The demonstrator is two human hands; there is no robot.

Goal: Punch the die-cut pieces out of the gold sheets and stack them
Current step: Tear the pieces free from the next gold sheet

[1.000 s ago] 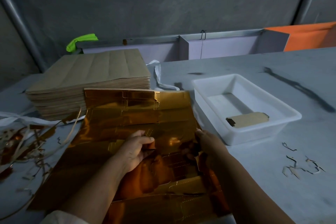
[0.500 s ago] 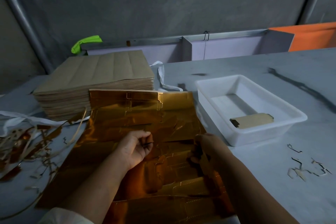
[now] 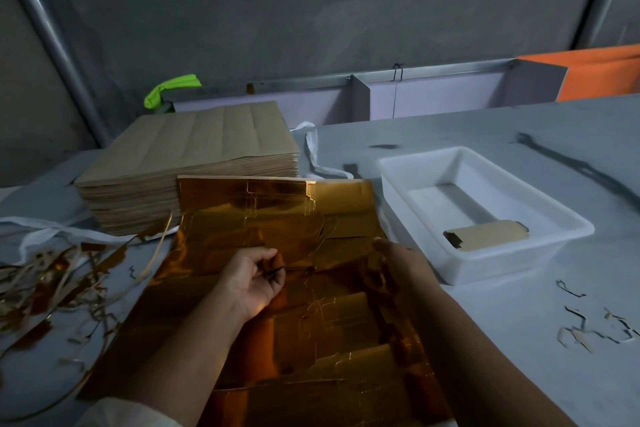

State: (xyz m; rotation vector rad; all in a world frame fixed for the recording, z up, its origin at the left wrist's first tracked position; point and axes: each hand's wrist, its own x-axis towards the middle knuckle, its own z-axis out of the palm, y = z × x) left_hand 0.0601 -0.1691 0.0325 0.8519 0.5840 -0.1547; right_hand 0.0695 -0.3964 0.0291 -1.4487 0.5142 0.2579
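A large gold die-cut sheet (image 3: 277, 218) lies on the grey table in front of me, creased, with several pieces partly lifted along the cuts. My left hand (image 3: 254, 276) is over its middle, palm turned up, with the fingers curled and pinching a thin dark sliver of the sheet. At the sheet's right edge, my right hand (image 3: 398, 260) has its fingers curled on the gold sheet. A punched-out piece (image 3: 485, 236) lies brown side up in the white tray (image 3: 408, 191) to the right.
A thick stack of brown-backed sheets (image 3: 194, 156) stands behind the gold sheet. Gold and brown scrap strips (image 3: 52, 281) are piled at the left, with small scraps (image 3: 588, 326) at the right. A low partition (image 3: 415, 97) runs along the back.
My left hand has let go of the sheet's fold and turned palm up, pinching a thin sliver. The raised fold has settled flatter. The right hand has stayed at the right edge.
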